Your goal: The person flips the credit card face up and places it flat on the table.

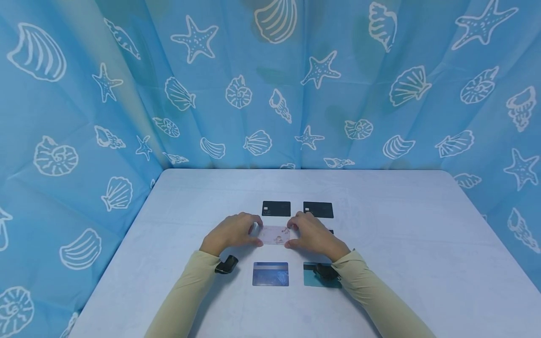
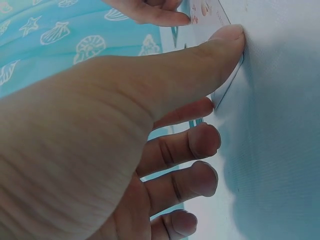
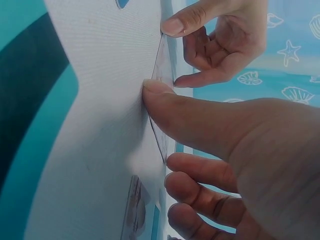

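A pale pink card [image 1: 274,234] with small reddish figures lies on the white table, between two rows of cards. At its left end my left hand [image 1: 237,231] holds it, thumb on the near corner and forefinger at the far corner. My right hand [image 1: 313,235] grips the opposite end in the same way. In the left wrist view, the left thumb [image 2: 222,47] rests on the card's edge and the other fingers curl loosely. The right wrist view has the right thumb [image 3: 160,95] against the card's near edge.
Two black cards [image 1: 276,209] [image 1: 321,210] lie behind the hands. Nearer are a blue card [image 1: 270,274] and a teal card [image 1: 312,280], the latter partly under the right wrist camera. Another card [image 1: 331,231] is mostly hidden by my right hand. A blue shell-patterned curtain [image 1: 270,117] surrounds the table.
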Available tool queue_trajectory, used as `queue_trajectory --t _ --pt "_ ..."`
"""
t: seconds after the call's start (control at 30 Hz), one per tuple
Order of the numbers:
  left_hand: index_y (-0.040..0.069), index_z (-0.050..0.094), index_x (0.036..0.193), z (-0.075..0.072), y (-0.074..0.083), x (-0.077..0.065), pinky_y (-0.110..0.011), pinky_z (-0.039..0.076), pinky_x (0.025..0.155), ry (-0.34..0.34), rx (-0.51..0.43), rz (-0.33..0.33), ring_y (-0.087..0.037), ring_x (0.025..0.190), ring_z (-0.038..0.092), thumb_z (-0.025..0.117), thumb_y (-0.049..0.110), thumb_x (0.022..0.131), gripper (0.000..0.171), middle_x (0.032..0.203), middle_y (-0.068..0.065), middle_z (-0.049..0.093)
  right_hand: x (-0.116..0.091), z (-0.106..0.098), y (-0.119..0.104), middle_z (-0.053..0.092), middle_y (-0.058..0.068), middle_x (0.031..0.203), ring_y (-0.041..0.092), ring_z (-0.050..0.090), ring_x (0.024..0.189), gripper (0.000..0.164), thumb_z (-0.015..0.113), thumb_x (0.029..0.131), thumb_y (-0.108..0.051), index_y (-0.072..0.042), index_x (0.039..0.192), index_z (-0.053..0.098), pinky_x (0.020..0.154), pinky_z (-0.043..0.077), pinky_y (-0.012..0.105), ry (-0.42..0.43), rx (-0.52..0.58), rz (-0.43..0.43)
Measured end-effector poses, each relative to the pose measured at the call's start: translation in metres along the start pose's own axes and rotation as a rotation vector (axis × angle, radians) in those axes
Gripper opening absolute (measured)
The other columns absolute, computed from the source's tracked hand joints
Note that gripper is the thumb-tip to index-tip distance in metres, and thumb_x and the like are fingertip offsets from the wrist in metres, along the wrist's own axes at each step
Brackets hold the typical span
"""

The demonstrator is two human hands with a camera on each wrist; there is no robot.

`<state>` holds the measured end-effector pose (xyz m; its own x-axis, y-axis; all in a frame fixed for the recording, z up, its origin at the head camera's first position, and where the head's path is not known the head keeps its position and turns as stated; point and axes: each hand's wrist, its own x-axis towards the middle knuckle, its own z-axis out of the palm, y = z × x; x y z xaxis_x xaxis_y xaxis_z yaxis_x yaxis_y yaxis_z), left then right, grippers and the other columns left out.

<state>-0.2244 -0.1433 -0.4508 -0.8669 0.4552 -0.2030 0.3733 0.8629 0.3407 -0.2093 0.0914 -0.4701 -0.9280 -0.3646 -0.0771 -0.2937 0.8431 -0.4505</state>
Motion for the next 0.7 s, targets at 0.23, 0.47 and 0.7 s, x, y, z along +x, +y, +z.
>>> queue_trajectory --t 0.23,0.47,0.7 --pt "0.017 0.069 0.128 -0.002 0.001 0.0 -0.03 0.046 0.073 0.002 0.002 -0.001 -0.015 0.077 0.056 0.087 0.035 0.084 0.05 0.087 0.0 0.061 0.0 -0.002 0.001 0.065 0.002 0.105 0.018 0.051 0.097 0.05 0.092 0.078 -0.031 -0.011 0.12 0.073 0.09 0.053 0.038 0.0 0.008 0.002" --pt "0.018 0.067 0.13 -0.004 0.0 -0.001 -0.029 0.045 0.07 -0.004 -0.013 -0.016 -0.015 0.075 0.056 0.086 0.038 0.084 0.054 0.085 0.001 0.06 -0.002 -0.008 0.002 0.065 0.003 0.107 0.019 0.053 0.1 0.049 0.088 0.083 -0.033 -0.011 0.124 0.072 0.092 0.054 0.039 0.007 0.028 0.001" --pt "0.015 0.067 0.131 -0.011 0.0 -0.004 -0.029 0.044 0.067 0.05 -0.035 -0.006 -0.015 0.073 0.055 0.084 0.039 0.087 0.053 0.082 0.0 0.059 -0.006 -0.032 0.009 0.062 0.005 0.101 0.021 0.055 0.095 0.046 0.078 0.093 -0.033 -0.005 0.128 0.068 0.082 0.052 0.035 0.06 0.143 -0.035"
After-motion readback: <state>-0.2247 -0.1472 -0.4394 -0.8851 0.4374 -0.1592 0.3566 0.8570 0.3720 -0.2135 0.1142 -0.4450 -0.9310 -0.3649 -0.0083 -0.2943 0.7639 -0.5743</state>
